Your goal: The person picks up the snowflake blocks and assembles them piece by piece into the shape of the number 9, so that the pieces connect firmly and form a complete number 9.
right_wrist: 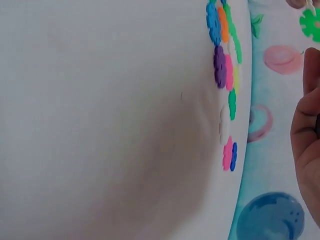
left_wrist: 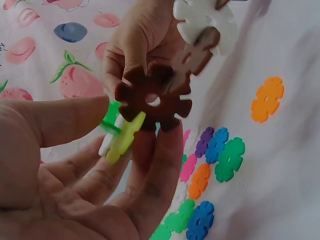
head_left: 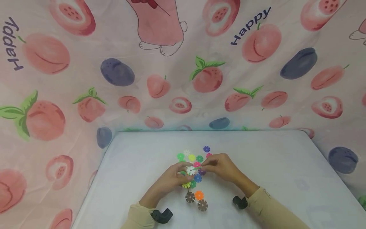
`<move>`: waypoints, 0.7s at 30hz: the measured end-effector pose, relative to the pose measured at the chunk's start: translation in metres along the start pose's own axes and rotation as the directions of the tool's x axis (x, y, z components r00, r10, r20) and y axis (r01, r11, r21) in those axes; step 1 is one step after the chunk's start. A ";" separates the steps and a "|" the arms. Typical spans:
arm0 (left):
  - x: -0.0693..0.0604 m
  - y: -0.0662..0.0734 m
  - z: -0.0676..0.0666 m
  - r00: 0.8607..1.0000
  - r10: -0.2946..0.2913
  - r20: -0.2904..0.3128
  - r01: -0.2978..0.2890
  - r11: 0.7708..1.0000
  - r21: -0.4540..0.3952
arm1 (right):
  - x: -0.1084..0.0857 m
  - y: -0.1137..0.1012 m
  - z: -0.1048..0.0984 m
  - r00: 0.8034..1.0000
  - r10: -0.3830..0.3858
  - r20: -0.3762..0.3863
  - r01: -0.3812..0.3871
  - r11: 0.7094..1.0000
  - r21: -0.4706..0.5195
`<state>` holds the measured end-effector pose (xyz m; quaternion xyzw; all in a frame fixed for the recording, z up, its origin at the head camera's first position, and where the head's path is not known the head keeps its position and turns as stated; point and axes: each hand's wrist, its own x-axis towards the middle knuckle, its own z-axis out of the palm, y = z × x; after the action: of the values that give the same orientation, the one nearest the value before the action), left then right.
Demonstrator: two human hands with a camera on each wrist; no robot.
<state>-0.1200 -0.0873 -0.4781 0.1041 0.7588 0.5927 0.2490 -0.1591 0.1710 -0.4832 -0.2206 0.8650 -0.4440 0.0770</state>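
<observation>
Joined flower-shaped discs hang from my left hand (head_left: 171, 176) (left_wrist: 75, 165), whose thumb and fingers curl round them. They include a white disc (head_left: 191, 170), a brown disc (head_left: 190, 197) (left_wrist: 150, 85) and another brown disc (head_left: 202, 205); a yellow-green disc (left_wrist: 125, 137) and a green one (left_wrist: 111, 117) show by the left thumb. My right hand (head_left: 224, 167) (left_wrist: 145, 35) meets the left from the right, fingertips pinched at the joined discs. In the right wrist view a green disc (right_wrist: 311, 24) is just above the right hand (right_wrist: 307, 135); its grip is partly hidden.
Loose discs lie on the white table (head_left: 143, 146) behind and below the hands, among them a blue one (head_left: 198, 178), a purple one (head_left: 206, 149) and an orange one (head_left: 199, 195) (left_wrist: 267, 99). A fruit-patterned cloth (head_left: 171, 70) hangs beyond the table's far edge.
</observation>
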 end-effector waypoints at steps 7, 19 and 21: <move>0.000 -0.003 -0.001 0.992 -0.075 -0.100 0.077 0.997 0.017 | 0.006 0.012 -0.007 0.988 0.137 -0.077 -0.141 0.988 -0.056; -0.001 -0.006 0.000 0.988 -0.056 -0.143 0.052 0.998 -0.027 | 0.018 0.030 -0.008 0.959 0.250 -0.133 -0.272 0.945 -0.184; -0.001 -0.006 0.000 0.990 -0.042 -0.134 0.037 0.999 -0.038 | 0.019 0.035 -0.006 0.960 0.252 -0.122 -0.272 0.941 -0.202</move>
<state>-0.1187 -0.0893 -0.4835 0.0446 0.7651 0.6068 0.2107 -0.1894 0.1847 -0.5060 -0.0892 0.9326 -0.3427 0.0700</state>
